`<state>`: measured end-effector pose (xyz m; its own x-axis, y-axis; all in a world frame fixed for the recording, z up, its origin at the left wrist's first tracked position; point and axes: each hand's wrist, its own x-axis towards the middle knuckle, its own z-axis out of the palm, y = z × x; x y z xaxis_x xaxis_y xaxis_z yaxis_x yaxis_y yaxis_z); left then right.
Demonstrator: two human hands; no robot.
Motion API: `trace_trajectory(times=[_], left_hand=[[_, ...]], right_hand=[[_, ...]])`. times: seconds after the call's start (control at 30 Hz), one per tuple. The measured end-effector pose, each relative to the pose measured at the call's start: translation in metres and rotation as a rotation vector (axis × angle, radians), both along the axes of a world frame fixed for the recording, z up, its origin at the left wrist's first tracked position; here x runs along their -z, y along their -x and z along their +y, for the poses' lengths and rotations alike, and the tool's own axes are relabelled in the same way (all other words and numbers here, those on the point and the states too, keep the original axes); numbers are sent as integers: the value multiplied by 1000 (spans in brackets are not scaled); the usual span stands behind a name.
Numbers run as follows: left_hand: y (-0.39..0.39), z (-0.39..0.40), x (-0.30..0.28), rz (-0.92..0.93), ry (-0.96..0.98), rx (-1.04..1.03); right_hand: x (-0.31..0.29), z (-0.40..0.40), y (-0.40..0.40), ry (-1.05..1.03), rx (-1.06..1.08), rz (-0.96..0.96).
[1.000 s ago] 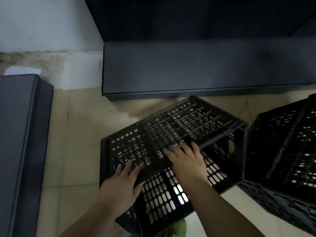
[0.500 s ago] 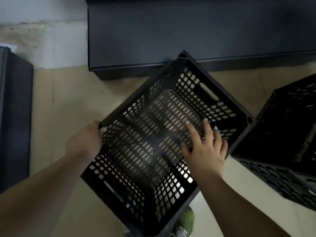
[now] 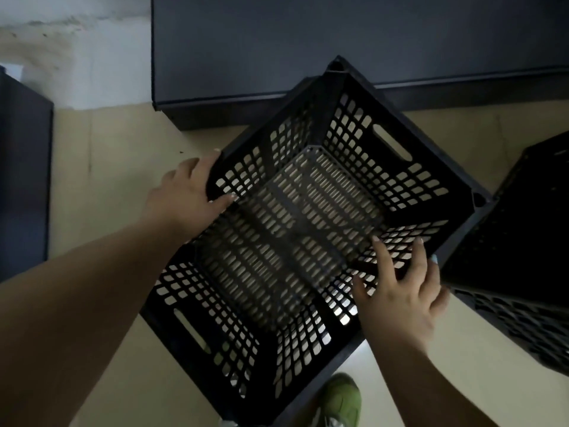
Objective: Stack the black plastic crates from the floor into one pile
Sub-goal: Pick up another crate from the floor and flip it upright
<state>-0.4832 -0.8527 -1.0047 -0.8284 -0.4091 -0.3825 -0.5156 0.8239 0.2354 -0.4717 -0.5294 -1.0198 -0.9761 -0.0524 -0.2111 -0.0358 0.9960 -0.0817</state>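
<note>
We hold the open crate (image 3: 308,229) upright to carry it: left hand (image 3: 184,198) curled over rim, right hand (image 3: 403,291) spread flat inside wall, second crate (image 3: 517,257) waiting beside

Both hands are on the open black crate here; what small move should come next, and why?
Probably close the right hand on the near wall, then lift the black perforated plastic crate toward the second black crate at the right. The left hand already grips the rim, the right hand's fingers are spread, and the crates sit apart.
</note>
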Motion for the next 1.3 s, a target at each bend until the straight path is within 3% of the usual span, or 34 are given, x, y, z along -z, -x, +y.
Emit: trace_trajectory(times=[0.13,0.2,0.33,0.53,0.63,0.77,0.97,1.3], left_hand=[[18,7,10,-183,5,8],[12,4,12,-173,58,38],[1,1,11,-171,42,0],[-38,10,3,-305,-114,-340],[-62,21,-6,-199,-199,-447],[-63,17,-5,-9,-298,-403],[-50,4,3,-27,-232,-274],[-70,20,-33,-52,-168,-246]], right_hand=[[4,7,-12,117,265,-147],[5,4,-8,233,316,-230],[2,0,10,176,216,-210],[-11,0,67,289,54,-225],[-20,-6,66,397,161,-209],[-20,-14,47,426,307,-348],[-13,-18,47,275,242,-317],[-54,0,42,377,204,-284]])
